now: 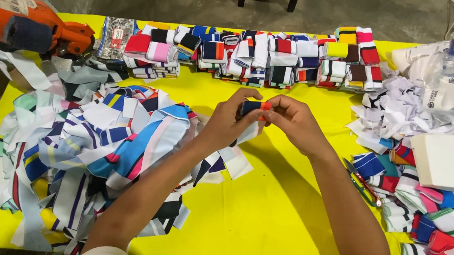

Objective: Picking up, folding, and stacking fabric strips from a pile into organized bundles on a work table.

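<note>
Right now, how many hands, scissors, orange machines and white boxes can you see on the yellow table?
Hands: 2, the left hand and right hand, both holding one small folded strip
Scissors: 1
Orange machine: 1
White box: 1
Total: 5

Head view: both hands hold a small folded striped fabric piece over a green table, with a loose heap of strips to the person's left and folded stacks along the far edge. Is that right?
Not quite: the table is yellow, not green, as the head view shows. The rest holds: the left hand and right hand pinch a small folded fabric piece, a loose heap of strips lies to the person's left, and folded stacks line the far edge.
</note>
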